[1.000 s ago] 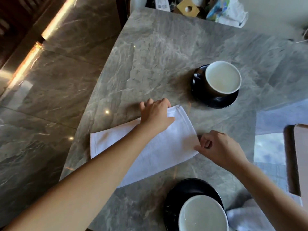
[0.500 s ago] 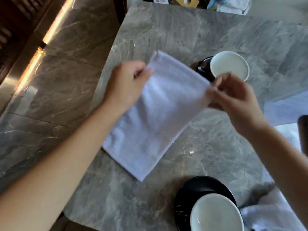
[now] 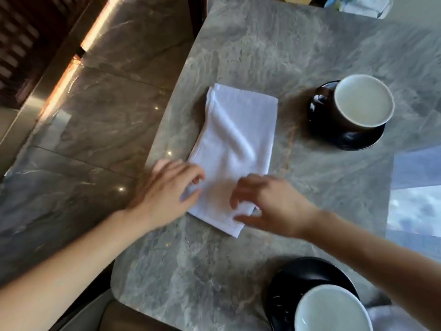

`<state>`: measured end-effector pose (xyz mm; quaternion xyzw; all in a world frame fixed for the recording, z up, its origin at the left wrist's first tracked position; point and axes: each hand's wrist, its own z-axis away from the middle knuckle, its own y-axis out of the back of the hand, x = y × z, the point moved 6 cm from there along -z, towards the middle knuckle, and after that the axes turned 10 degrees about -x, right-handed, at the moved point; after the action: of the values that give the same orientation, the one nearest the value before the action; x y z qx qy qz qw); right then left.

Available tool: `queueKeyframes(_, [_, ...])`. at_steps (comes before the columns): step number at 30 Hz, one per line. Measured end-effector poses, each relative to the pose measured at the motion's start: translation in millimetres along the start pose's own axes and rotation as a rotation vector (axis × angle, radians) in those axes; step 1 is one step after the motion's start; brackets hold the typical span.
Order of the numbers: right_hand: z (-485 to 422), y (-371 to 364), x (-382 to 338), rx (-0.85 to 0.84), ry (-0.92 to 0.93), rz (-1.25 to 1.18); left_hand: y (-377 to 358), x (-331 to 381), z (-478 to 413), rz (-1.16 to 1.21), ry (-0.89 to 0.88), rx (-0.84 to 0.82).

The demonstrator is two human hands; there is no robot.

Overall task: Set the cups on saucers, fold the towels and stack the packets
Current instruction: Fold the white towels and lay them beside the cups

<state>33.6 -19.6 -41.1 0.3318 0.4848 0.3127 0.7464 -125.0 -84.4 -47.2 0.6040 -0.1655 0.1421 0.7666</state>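
A white towel [image 3: 235, 149] lies folded into a long rectangle on the grey marble table [image 3: 262, 51]. My left hand [image 3: 170, 189] rests at its near left corner, fingers spread and touching the cloth. My right hand [image 3: 265, 201] hovers over the near right corner, fingers apart, blurred by motion. A dark cup with a white inside [image 3: 360, 103] stands on a black saucer [image 3: 358, 139] to the right of the towel. A second cup [image 3: 331, 309] sits on a black saucer [image 3: 298, 278] at the near edge. No packets can be made out.
The table's left edge runs close by the towel, with polished stone floor [image 3: 83, 130] beyond it. A bit of another white cloth [image 3: 391, 316] shows under my right forearm. Bagged items [image 3: 358, 5] lie at the far edge. A bright reflection covers the table's right side.
The towel was held up in the air by both hands half a second ago. It now lies flat on the table, folded narrower, and both hands have let go of its upper corners.
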Motion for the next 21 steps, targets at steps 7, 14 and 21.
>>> queueKeyframes(7, [3,-38,-18,-0.084,0.109,0.314,-30,-7,38,-0.174,-0.022,-0.155])
queueKeyframes(14, [3,-32,-22,0.099,0.110,0.277,-34,-4,34,-0.226,0.032,-0.112])
queueKeyframes(21, [26,-17,-19,0.212,-0.005,0.073,-40,4,32,-0.124,0.200,-0.011])
